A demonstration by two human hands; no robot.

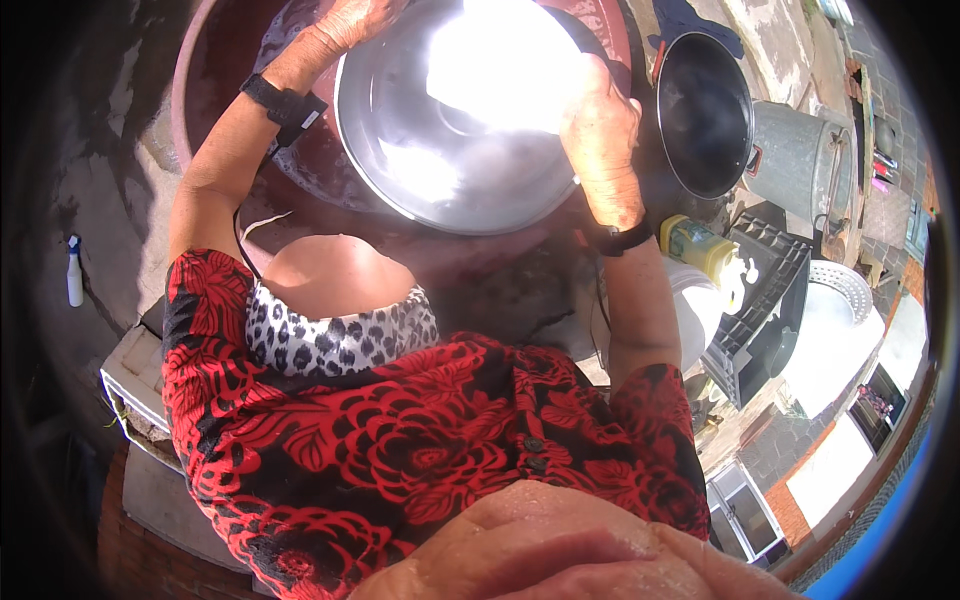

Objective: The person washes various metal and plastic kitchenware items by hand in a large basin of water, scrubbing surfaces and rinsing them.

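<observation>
A wide, shiny metal basin (397,112) is tilted over a large reddish plastic tub (182,97), and sun glare whitens much of its inside. My right hand (600,120) is closed at the basin's right rim, with the fingers partly lost in the glare. At the upper left rim, my left hand (364,21) holds the basin; the top of the picture cuts off its fingertips. Foamy water (300,165) shows in the tub to the left of the basin. Dark straps with a small device circle both wrists.
To the right are a black wok-like pan (705,116), a galvanized metal pot (795,157), a yellow plastic jug (697,244), a white bucket (694,300) and a black plastic crate (757,300). A white spray bottle (74,274) lies far left, near a white box (139,375).
</observation>
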